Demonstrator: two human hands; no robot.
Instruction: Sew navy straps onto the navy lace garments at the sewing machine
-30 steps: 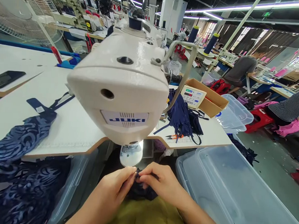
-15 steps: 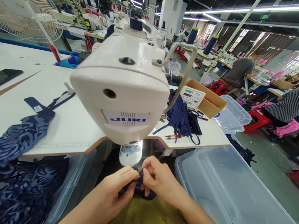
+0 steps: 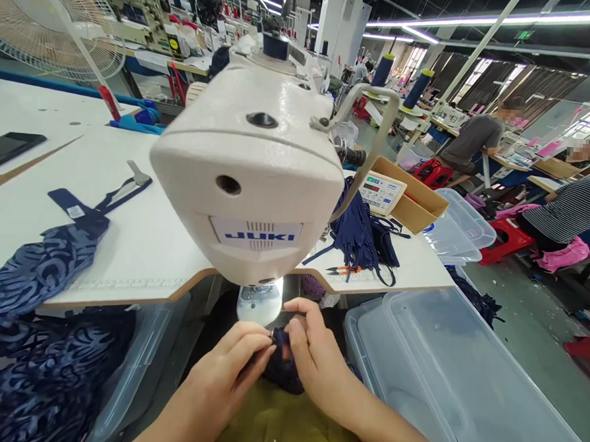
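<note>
Close to my body, below the sewing machine head (image 3: 250,179), both hands work at a dark navy fabric piece (image 3: 287,377). My left hand (image 3: 228,366) pinches its edge between thumb and forefinger; a small shiny bit shows at those fingertips, too small to name. From the other side my right hand (image 3: 317,361) grips the same fabric, thumb bent inward and forefinger raised. Part of the cloth is hidden behind the fingers. Just beyond the hands is the machine's pale metal arm end (image 3: 260,303).
Patterned blue fabric (image 3: 50,261) lies on the white table (image 3: 140,246) at left, above a bin of similar pieces (image 3: 59,373). Navy straps (image 3: 356,231) and orange thread snips (image 3: 344,270) lie at right. A clear lidded bin (image 3: 465,368) stands beside my right arm.
My right hand has turned, its fingers now reaching further over the fabric. The fabric between the hands has shifted and bunched; my left hand keeps its pinch.
</note>
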